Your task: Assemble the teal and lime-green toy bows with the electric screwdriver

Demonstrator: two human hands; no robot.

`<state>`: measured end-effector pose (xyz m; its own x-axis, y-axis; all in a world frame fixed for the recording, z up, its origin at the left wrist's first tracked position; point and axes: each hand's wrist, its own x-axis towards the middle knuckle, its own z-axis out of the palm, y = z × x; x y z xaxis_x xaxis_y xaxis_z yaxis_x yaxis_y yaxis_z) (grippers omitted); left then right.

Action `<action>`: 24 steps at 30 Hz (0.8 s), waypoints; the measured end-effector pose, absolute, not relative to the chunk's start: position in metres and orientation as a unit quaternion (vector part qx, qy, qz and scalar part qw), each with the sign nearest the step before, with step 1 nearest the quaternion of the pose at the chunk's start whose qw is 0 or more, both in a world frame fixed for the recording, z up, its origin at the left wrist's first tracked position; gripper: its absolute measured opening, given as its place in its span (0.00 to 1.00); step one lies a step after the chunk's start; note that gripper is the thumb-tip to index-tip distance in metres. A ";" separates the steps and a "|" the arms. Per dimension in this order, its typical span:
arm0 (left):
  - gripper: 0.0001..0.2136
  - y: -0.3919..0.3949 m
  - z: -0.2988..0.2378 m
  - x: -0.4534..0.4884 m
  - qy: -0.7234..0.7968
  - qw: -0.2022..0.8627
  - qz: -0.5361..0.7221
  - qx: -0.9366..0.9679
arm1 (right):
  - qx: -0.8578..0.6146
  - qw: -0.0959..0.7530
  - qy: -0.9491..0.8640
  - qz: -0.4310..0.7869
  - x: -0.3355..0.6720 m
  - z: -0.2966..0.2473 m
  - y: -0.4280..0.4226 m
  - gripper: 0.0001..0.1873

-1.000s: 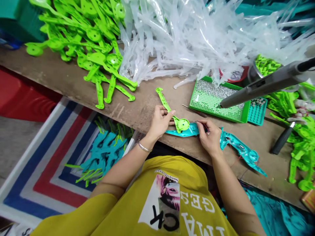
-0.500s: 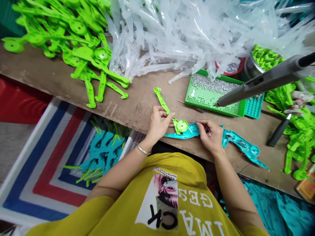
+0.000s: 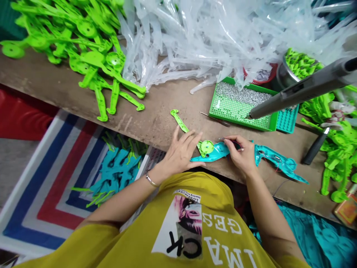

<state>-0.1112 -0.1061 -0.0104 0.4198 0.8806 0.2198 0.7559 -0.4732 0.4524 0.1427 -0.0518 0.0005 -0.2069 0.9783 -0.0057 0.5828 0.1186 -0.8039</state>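
Note:
My left hand lies with spread fingers across the long lime-green plastic arm, its thumb along the lower edge of a teal plastic shell. The arm's round green end rests on the teal shell. At the shell's other side, my right hand is closed, thumb and finger pinching its edge beside thin dark and red wires. Those fingertips hide part of the wires. To the right of that hand, a second teal shell piece with small inner parts and wires lies on the table.
An electric screwdriver hangs over a green tray of screws. A thin metal tool lies before it. Green arms and translucent parts are heaped behind. A black-handled tool lies at right.
My left hand has gone from pinching the green arm to lying spread over it. The arm's far end has swung slightly left and toward me. My right hand stays at the teal shell.

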 end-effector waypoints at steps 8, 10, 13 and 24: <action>0.18 -0.107 0.019 -0.099 0.550 0.119 0.252 0.787 | -0.453 0.202 -0.782 0.377 0.115 0.047 -0.038 0.10; 0.12 -0.105 0.021 -0.099 0.564 0.120 0.244 0.779 | -0.423 0.192 -0.786 0.407 0.104 0.051 -0.035 0.09; 0.12 -0.105 0.017 -0.102 0.593 0.111 0.256 0.756 | -0.438 0.216 -0.723 0.488 0.091 0.045 -0.031 0.11; 0.10 -0.114 -0.002 -0.100 0.631 0.116 0.312 0.701 | -0.450 0.149 -0.663 0.580 0.069 0.035 -0.019 0.15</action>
<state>-0.0998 -0.1144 -0.0024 0.0084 0.9567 0.2909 0.8117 -0.1764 0.5567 0.0687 -0.0193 0.0353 -0.5507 0.7689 -0.3248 0.4236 -0.0778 -0.9025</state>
